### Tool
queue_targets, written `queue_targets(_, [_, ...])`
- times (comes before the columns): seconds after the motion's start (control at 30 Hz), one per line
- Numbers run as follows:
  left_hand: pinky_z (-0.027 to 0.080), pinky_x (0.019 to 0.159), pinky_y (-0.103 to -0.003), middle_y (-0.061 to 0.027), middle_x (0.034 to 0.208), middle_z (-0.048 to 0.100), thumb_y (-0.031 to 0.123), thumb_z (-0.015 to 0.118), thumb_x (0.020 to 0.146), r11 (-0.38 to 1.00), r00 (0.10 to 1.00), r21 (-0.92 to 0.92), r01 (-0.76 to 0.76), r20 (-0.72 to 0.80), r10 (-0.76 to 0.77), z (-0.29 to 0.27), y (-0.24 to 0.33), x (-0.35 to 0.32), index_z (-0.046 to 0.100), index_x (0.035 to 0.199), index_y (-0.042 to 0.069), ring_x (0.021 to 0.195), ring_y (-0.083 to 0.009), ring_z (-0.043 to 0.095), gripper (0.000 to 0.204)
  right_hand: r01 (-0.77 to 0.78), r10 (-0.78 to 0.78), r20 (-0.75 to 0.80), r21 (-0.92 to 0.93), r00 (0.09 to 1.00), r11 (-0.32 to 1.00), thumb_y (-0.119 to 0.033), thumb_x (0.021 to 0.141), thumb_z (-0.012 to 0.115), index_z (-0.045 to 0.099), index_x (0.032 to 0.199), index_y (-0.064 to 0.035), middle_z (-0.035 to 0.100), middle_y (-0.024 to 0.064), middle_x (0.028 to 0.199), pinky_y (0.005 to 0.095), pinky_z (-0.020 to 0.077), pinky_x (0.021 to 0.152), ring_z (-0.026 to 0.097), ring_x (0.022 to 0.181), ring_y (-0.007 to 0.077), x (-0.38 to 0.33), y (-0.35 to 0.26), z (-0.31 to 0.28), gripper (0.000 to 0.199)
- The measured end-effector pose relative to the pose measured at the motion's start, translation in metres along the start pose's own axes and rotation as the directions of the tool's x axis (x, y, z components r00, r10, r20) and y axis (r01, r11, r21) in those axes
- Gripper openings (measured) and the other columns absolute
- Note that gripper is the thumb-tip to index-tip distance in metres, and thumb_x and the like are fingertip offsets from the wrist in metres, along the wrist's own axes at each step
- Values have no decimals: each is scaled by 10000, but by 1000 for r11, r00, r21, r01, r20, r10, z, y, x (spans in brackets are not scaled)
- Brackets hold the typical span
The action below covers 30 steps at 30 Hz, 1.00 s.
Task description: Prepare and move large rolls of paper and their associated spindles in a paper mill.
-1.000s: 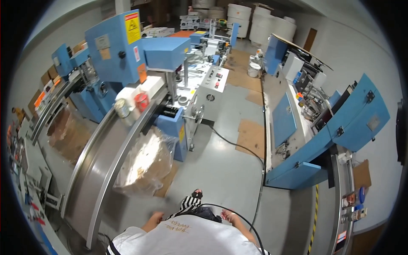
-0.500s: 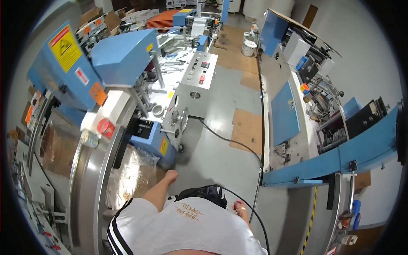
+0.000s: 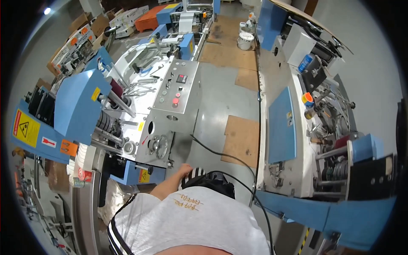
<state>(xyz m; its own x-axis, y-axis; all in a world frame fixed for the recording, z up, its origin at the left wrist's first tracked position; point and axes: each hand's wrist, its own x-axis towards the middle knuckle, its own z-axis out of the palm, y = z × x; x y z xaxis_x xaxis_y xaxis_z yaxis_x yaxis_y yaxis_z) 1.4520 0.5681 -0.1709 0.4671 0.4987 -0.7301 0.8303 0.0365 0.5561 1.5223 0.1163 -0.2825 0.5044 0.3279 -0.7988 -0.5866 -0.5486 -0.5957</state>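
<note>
My left hand (image 3: 184, 169) hangs in front of my body, beside the lower corner of the grey machine cabinet and apart from it. Its fingers are turned away and too small to make out. My right hand is out of sight in the present view. Nearest to my left hand are the cabinet's metal handwheel (image 3: 158, 147) and a blue machine base (image 3: 151, 173). Above them is the sloped control panel (image 3: 176, 85) with buttons and a small display. Several wrenches (image 3: 142, 87) lie on the white machine top behind the panel.
A black cable (image 3: 221, 154) crosses the grey floor (image 3: 208, 102). Flat cardboard sheets (image 3: 240, 140) lie along the aisle. A second machine with a blue door (image 3: 282, 125) lines the right side, its blue beam (image 3: 306, 206) low at the right. White buckets (image 3: 245, 41) stand farther up.
My view has moved forward along the aisle, and the control panel is nearer. My left hand now sits by the cabinet's lower corner. My right hand has gone out of view.
</note>
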Motion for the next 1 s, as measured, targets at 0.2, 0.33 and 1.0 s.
queue_targets(0.2, [389,438,-298,-103,577,546,153,483,665,972,993,-231,-42,-113,17,-6,85,45,570,737,19,483,-169,508,175,80,-51,-137,215,989,973,-102,686,515,507,696,-69,464,47,529,266,357,372,454,447,156,72,-257,-46,36])
queue_targets(0.33, [422,569,-339,-169,722,562,211,517,632,988,999,148,-33,-6,34,-6,109,109,576,776,18,649,-246,541,248,132,-118,-114,130,986,983,-137,729,520,493,761,-64,452,16,570,201,327,345,421,444,96,147,-381,-47,84])
queue_targets(1.0, [425,551,-321,-120,695,565,248,513,654,948,961,162,-275,32,273,-129,566,464,580,792,54,618,-219,537,247,247,-221,129,-244,967,938,-194,749,443,476,643,-100,449,12,529,246,333,361,429,441,117,438,-689,-107,145])
